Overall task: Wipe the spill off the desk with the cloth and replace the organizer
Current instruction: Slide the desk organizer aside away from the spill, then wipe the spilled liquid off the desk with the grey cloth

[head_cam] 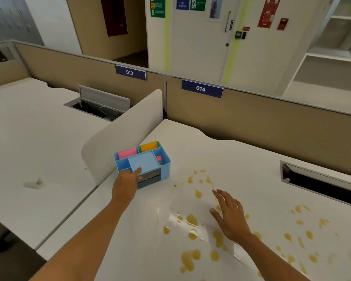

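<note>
A light blue desk organizer (144,162) stands on the white desk (241,159) against the curved side divider, with pink, orange and red items in its compartments and a dark drawer at the front. My left hand (128,183) grips its near left corner, fingers over the top edge. Yellow-brown spill (192,220) lies in drops and puddles across the near and right part of the desk. My right hand (229,216) hovers over the spill, fingers spread, holding nothing. A small pale crumpled piece (32,183), possibly the cloth, lies on the neighbouring desk to the left.
A curved white divider (118,142) separates the two desks. A beige back partition (272,126) labelled 014 runs behind the desk. An open cable slot (320,183) sits at the right; another hatch (101,104) is raised on the left desk.
</note>
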`<state>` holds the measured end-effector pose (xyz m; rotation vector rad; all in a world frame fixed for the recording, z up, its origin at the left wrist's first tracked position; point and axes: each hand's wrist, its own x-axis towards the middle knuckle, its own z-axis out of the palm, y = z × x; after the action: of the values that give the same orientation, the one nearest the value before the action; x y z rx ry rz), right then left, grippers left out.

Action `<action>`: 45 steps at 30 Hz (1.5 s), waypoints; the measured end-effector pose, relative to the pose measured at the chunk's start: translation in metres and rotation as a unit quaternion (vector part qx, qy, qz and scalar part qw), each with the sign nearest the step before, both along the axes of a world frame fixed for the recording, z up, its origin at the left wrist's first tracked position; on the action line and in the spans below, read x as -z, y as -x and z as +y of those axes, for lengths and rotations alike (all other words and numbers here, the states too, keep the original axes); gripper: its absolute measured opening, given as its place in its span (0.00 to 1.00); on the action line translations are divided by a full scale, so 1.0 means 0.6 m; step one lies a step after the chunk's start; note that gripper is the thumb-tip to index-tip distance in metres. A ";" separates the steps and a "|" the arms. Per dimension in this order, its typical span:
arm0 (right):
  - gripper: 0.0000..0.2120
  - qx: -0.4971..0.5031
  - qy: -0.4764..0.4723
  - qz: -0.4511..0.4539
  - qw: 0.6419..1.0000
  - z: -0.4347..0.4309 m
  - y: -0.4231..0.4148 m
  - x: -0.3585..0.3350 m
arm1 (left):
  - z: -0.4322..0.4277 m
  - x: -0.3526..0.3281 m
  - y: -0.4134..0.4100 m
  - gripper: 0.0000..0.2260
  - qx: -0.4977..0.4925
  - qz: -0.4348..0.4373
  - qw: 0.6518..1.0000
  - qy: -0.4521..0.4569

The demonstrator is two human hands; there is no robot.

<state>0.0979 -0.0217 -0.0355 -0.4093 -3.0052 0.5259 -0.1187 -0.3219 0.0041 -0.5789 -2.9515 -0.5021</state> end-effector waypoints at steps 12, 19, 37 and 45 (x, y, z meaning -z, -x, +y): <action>0.28 0.046 -0.008 0.011 0.999 0.042 -0.044 -0.014 | 0.152 -0.022 -0.066 0.28 0.176 0.122 0.977 0.007; 0.27 0.111 -0.004 0.019 0.994 0.107 -0.118 -0.017 | 0.322 -0.033 -0.150 0.23 0.311 0.099 0.945 -0.022; 0.29 0.268 -0.007 -0.003 0.963 0.333 -0.357 -0.003 | 0.598 0.019 -0.335 0.29 0.455 0.005 0.888 0.065; 0.28 0.397 0.044 0.004 0.917 0.485 -0.422 -0.012 | 0.660 0.026 -0.385 0.31 0.496 0.019 0.866 0.066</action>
<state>0.3508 0.2695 -0.0280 -1.5118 -2.4740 0.5566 0.1121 0.0744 -0.0117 -2.0883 -2.4214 -0.3138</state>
